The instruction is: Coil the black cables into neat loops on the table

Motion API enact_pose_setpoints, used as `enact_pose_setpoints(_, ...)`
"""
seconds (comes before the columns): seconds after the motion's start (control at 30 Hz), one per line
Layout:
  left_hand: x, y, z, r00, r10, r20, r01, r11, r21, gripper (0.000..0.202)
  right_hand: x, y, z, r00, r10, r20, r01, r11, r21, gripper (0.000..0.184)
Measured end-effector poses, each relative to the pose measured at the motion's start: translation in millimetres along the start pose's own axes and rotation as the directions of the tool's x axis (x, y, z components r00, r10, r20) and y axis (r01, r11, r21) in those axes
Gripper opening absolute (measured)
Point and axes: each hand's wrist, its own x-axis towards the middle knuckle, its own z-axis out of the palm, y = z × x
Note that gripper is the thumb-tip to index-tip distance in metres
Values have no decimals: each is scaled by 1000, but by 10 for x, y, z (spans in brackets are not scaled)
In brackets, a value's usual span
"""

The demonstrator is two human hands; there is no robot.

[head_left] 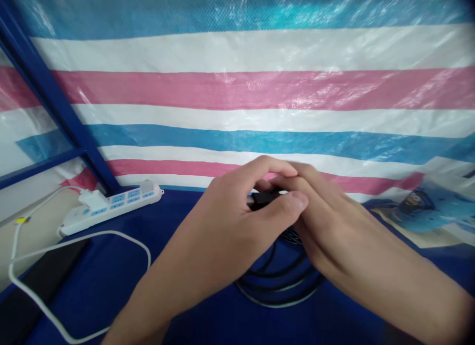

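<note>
A black cable (276,301) hangs or lies in several loose loops below my hands, over the blue surface. My left hand (248,206) is closed, its thumb and fingers around a black connector (261,200) with a grey metal end, which seems to belong to the cable. My right hand (322,206) meets it from the right, fingers curled and touching the left fingertips. The right fingers appear closed on the black cable near the connector, though the grip itself is mostly hidden behind the left thumb.
A white power strip (126,206) with plugs in it lies at the left, its white cord (122,233) looping forward. A dark flat object (44,290) lies beside it. Blue metal bars (63,112) and a striped plastic sheet (241,90) stand behind. A blue printed plastic bag (434,206) is at right.
</note>
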Motion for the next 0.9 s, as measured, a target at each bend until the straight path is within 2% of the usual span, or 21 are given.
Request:
enact_pose_setpoints(0.07,-13,48,-27,997,66,-43,-63,996,65,14,-1,5,-46,998,32,57,-42,982,183,45)
enact_pose_setpoints(0.13,-29,90,-65,995,94,-42,-89,991,101,17,5,18,-84,997,13,76,-35,957,287,43)
enact_pose_setpoints(0.2,-50,105,-109,997,83,7,-83,991,106,25,9,35,-102,996,-1,94,-33,933,358,48)
enact_pose_setpoints(0.3,-85,57,-170,993,36,108,-48,993,111,46,-2,55,-92,990,51,135,-106,890,444,61)
enact_pose_setpoints(0.4,-97,-48,-190,980,-33,195,16,996,88,66,-30,53,-76,982,93,163,-157,880,448,67)
enact_pose_setpoints(0.5,-77,-129,-151,977,-68,203,60,997,46,84,-46,19,-95,986,55,157,-112,919,378,69)
enact_pose_setpoints(0.53,-69,-135,-132,976,-76,203,71,997,32,84,-45,2,-110,988,37,149,-88,931,354,70)
enact_pose_setpoints(0.6,-61,-103,-105,979,-72,192,77,997,-20,72,-30,-42,-144,992,5,122,-46,942,331,70)
enact_pose_setpoints(0.67,-67,-22,-106,991,-53,125,63,995,-79,53,2,-96,-169,999,-10,52,-9,935,353,67)
enact_pose_setpoints(0.73,-79,84,-135,997,-23,-69,15,994,-111,38,51,-158,-172,996,45,-75,-7,897,442,56)
enact_pose_setpoints(0.77,-84,135,-151,979,-5,-204,-21,992,-121,31,83,-190,-164,985,97,-145,-9,859,513,49)
enact_pose_setpoints(0.83,-87,218,-169,897,25,-441,-107,981,-160,20,153,-250,-139,942,218,-255,6,749,663,36)
enact_pose_setpoints(0.87,-87,247,-165,858,36,-513,-154,970,-189,17,188,-273,-127,916,272,-294,26,693,720,31)
enact_pose_setpoints(0.9,-89,267,-153,838,35,-544,-186,956,-226,15,218,-291,-121,891,316,-324,46,649,759,27)
